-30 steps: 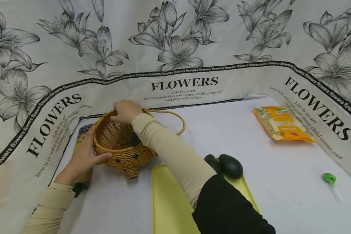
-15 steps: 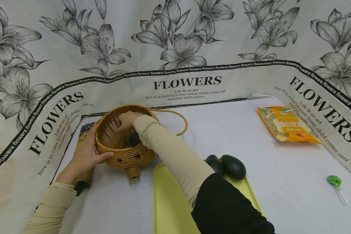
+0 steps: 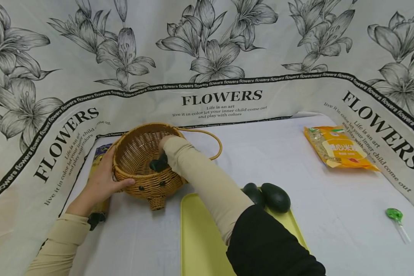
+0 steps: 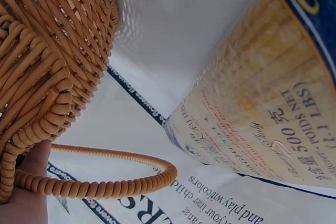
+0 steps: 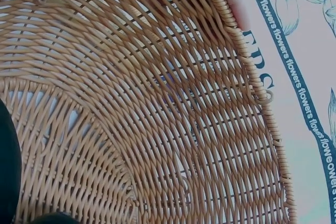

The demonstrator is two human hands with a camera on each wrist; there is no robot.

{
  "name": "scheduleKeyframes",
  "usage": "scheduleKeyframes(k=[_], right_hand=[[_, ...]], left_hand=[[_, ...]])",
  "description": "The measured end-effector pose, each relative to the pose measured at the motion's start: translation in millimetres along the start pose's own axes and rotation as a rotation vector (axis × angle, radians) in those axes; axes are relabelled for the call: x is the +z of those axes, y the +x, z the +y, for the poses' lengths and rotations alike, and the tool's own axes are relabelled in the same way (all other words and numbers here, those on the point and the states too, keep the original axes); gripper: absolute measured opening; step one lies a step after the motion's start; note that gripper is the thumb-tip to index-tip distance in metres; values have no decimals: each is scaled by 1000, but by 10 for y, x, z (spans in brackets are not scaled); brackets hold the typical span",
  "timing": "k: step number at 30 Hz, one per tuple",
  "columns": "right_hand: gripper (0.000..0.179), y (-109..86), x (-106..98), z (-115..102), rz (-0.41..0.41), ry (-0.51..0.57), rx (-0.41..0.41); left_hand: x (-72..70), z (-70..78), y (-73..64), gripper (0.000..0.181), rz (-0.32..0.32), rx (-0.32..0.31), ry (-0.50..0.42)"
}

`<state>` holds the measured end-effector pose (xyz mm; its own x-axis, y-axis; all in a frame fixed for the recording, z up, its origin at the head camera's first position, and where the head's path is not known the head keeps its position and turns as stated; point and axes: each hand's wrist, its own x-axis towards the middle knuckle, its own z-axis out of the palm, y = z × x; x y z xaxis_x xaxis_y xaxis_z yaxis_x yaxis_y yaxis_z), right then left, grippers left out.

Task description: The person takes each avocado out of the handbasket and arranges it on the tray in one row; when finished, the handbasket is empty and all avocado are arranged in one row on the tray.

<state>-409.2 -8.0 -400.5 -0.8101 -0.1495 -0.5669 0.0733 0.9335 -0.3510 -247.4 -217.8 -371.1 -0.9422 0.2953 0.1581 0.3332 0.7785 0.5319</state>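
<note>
A round wicker basket (image 3: 134,153) with a snout and button eyes on its front stands at the left of the table. My left hand (image 3: 100,183) grips its left side, the thumb lying across the front below the rim. My right hand (image 3: 163,142) reaches down inside at the basket's right, its fingers hidden behind the sleeve and rim. Just beside it, a dark green, smooth avocado-like thing (image 3: 156,165) shows in the basket. I cannot tell whether the right fingers hold it. The right wrist view shows the woven inner wall (image 5: 173,103) and a dark green edge (image 5: 7,161).
A pack of spaghetti (image 4: 252,98) lies left of the basket, and a loop handle (image 3: 216,143) sticks out right. Two dark green avocado-like fruits (image 3: 275,197) rest on a yellow tray (image 3: 196,234) under my right arm. Farther right are an orange food bag (image 3: 341,147) and a green lollipop (image 3: 395,214).
My right hand has moved from the basket's far rim down into it and to the right, so less of it shows. The left hand keeps its grip.
</note>
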Motion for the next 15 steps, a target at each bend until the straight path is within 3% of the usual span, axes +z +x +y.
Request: scheduleKeyframes(k=[2, 6, 9, 13, 15], right_hand=[[10, 109, 40, 32, 7, 51, 15], [29, -63, 16, 27, -16, 150, 80], [37, -116, 22, 35, -16, 136, 113], [40, -43, 68, 77, 4, 111, 116], [43, -118, 34, 79, -27, 182, 140]], left_hand=[[-2, 1, -2, 117, -2, 7, -4], [-4, 0, 0, 116, 1, 13, -15], [-4, 0, 1, 116, 1, 9, -24], [-1, -3, 0, 116, -5, 10, -29], [1, -4, 3, 116, -8, 11, -28]])
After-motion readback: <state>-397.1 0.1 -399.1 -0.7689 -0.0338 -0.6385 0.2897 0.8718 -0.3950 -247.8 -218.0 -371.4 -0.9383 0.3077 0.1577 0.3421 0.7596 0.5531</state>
